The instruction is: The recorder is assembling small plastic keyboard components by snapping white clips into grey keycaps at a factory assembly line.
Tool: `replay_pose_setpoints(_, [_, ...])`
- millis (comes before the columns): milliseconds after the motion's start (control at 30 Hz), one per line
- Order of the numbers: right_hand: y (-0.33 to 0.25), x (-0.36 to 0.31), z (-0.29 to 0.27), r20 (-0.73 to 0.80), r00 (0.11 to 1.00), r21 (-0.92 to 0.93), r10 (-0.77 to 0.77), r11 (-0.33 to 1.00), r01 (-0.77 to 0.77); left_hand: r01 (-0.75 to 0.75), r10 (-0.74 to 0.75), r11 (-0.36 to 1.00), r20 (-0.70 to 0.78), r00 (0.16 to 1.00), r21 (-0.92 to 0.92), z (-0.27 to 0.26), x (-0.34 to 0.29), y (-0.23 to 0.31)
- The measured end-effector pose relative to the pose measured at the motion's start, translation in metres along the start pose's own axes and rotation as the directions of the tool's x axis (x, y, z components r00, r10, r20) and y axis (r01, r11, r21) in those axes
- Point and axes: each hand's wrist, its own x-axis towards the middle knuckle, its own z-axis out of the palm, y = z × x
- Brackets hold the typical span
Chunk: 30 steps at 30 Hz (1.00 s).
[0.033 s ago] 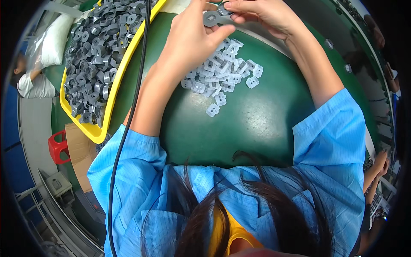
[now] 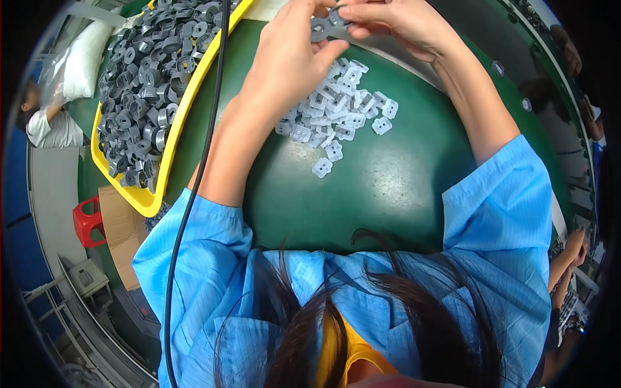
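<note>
At the top edge, my left hand (image 2: pixel 289 55) is closed round a grey plastic part with a round, holed end (image 2: pixel 319 30). Its thumb points right, below the part. Facing it, my right hand (image 2: pixel 404 24) pinches a darker grey ring-shaped piece (image 2: pixel 336 17) between thumb and fingers. The two grey pieces touch or overlap; whether they are joined I cannot tell. Some fingertips of both hands are hidden or cut off by the frame. Below my hands, a loose pile of small translucent white plastic pieces with holes (image 2: pixel 346 103) lies on the green tabletop (image 2: pixel 349 207).
On the left stands a yellow tray (image 2: pixel 147 205) heaped with grey ring-shaped parts (image 2: pixel 145 81). A black cable (image 2: pixel 206 139) runs down past my left forearm. Beyond the tray are a white bag (image 2: pixel 86 61), a red stool (image 2: pixel 88 222) and a cardboard box (image 2: pixel 121 233). Other people show at both sides.
Both hands have shifted very slightly. The grey part has tilted a little, with less of its flat face showing. The white pile looks the same.
</note>
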Motion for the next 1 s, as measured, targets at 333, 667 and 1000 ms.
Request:
replay_pose_setpoints(333, [-0.019,-0.023,0.038,-0.114,0.825,-0.636,-0.554,0.678,0.368,-0.182,0.219,0.954,-0.139,0.966,0.238,-0.010,0.010,-0.008])
replay_pose_setpoints(667, [0.014,0.015,-0.019,-0.057,0.993,0.169,-0.104,0.979,0.112,0.162,-0.151,0.971,0.075,0.986,-0.177,0.004,0.010,-0.012])
replay_pose_setpoints(1000, [0.032,0.023,-0.052,-0.192,0.564,-0.942,-0.803,0.311,0.123,0.274,-0.247,0.925,0.128,0.960,-0.264,-0.001,0.010,-0.059])
